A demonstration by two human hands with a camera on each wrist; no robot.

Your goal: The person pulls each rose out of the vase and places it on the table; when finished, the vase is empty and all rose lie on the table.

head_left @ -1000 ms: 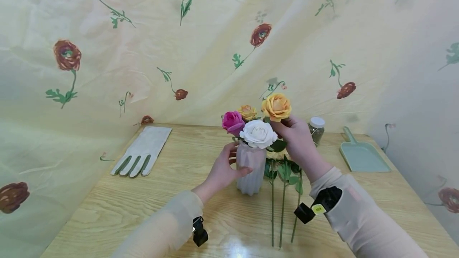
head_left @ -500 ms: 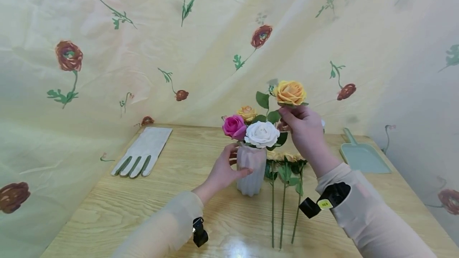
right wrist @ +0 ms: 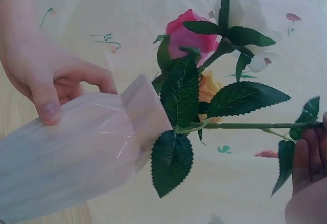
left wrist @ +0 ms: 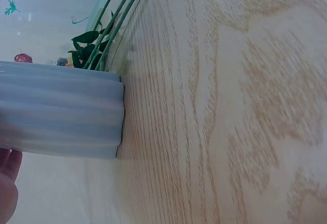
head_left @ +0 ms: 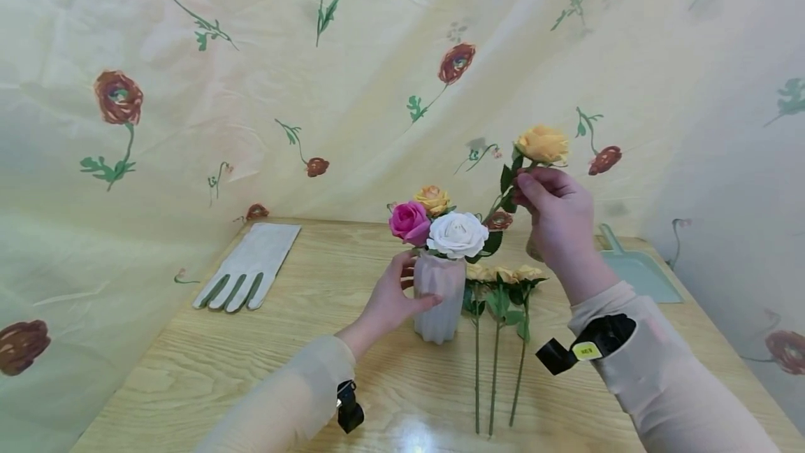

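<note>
The right hand (head_left: 560,219) pinches a yellow rose (head_left: 542,144) just under its bloom, thumb and fingers closed on the stem, with the flower rising above the fingertips. From that pinch the leafy stem slants down and leftward to the mouth of the ribbed white vase (head_left: 440,306); how deep its end sits is hidden. The left hand (head_left: 395,299), lower and to the left of the pinch, curls its thumb and fingers round the vase, which stands upright on the wooden table (head_left: 302,369). Between the two hands, above the vase's rim, sit a white rose (head_left: 458,235), a magenta rose (head_left: 409,222) and, behind them, an orange-yellow rose (head_left: 432,200). Below the right hand and just beside the vase, three stemmed flowers (head_left: 495,362) lie on the table, stems toward the person. A pale green dustpan (head_left: 648,278) lies beyond the right wrist, partly covered by it; a whitish glove (head_left: 251,257) lies well to the left of both hands. Behind everything hangs a flower-printed sheet (head_left: 365,103).
</note>
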